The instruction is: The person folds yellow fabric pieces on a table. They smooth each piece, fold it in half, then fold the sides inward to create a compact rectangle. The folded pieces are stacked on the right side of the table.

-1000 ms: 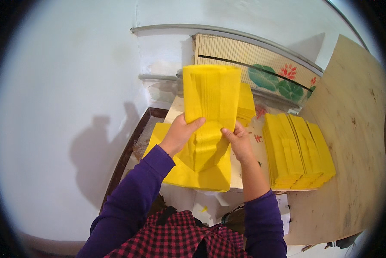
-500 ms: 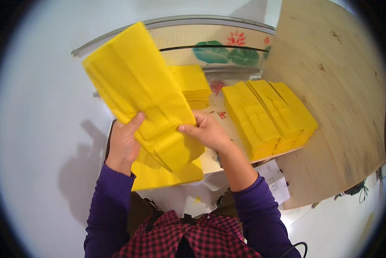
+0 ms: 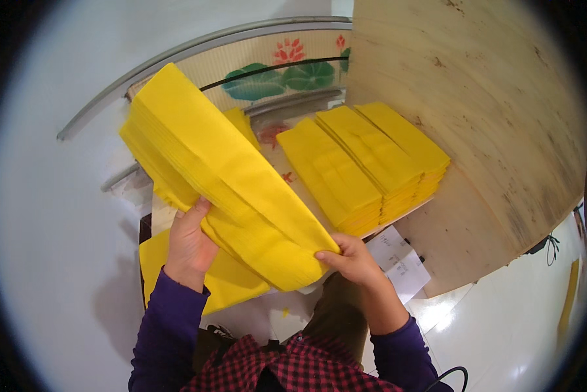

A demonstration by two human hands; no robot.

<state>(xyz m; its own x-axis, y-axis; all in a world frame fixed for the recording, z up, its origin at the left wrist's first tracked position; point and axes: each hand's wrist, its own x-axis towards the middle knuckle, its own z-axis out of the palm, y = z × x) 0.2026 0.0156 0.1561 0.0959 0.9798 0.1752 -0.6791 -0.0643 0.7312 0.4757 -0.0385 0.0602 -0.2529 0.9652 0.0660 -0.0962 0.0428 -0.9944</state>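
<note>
I hold a thick stack of long yellow paper sheets [image 3: 215, 170] up in front of me, tilted from upper left to lower right. My left hand [image 3: 189, 243] grips its left long edge from below, thumb on the face. My right hand [image 3: 351, 259] pinches its lower right corner. Under the stack, more yellow sheets [image 3: 231, 279] lie on the small table [image 3: 287, 166]. Three neat piles of the same yellow paper [image 3: 365, 163] sit side by side on the table's right part.
A large plywood board [image 3: 476, 117] leans at the right. A panel painted with green leaves and red flowers [image 3: 280, 68] stands behind the table. A white printed paper slip [image 3: 398, 260] lies by the table's near edge. White wall at left, glossy floor below right.
The stack has swung from upright to a slant and risen closer to me. My right hand slid down to its lower corner; my left hand shifted to its left edge.
</note>
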